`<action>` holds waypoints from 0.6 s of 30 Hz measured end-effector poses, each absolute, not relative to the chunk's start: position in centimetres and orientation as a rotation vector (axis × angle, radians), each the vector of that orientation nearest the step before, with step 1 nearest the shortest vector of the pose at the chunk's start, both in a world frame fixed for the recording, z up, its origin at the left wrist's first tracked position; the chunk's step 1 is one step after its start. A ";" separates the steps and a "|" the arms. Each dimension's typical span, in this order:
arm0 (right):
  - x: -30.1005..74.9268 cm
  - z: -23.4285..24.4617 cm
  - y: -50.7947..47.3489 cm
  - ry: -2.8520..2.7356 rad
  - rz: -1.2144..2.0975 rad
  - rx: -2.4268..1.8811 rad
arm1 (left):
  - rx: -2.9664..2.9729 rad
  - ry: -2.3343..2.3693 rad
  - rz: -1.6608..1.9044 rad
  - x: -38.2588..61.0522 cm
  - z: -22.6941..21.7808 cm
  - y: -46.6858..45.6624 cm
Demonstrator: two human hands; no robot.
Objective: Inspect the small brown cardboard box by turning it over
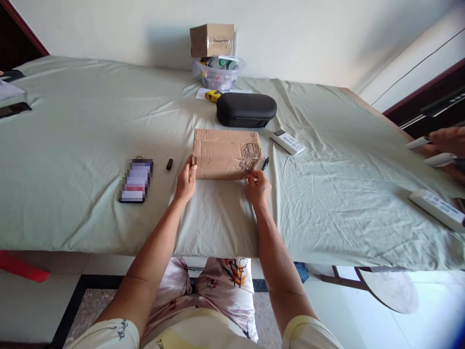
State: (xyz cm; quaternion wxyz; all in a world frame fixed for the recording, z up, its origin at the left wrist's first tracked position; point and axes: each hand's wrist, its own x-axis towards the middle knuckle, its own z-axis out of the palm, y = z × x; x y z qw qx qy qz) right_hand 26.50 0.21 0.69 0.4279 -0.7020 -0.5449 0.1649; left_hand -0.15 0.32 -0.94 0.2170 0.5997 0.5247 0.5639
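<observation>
A closed brown cardboard box lies on the cloth in front of me, with dark scribbles at its right end. My left hand grips its left end, thumb on the near side and the other fingers partly hidden. At the near right corner, my right hand has its fingers curled and pinched against the box edge. Just beyond that hand lies a black pen. To the left of the box are a small black stick-like object and a phone with its screen blurred out.
Behind the box sit a black hard case, a yellow tape measure and a plastic tub with another carton on top. A white device lies to the right. Another person's hand shows at the right edge.
</observation>
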 end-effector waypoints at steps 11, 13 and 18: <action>27.3 -1.7 0.8 -1.437 0.354 -1.728 | 1.676 1.742 1.220 -0.4 -1.0 0.5; 27.3 -2.1 0.9 -1.417 0.331 -1.710 | 1.691 1.861 1.122 -0.2 -1.1 0.3; 27.1 -2.2 1.0 -1.428 0.331 -1.699 | 1.773 2.042 0.973 0.1 -1.0 -0.1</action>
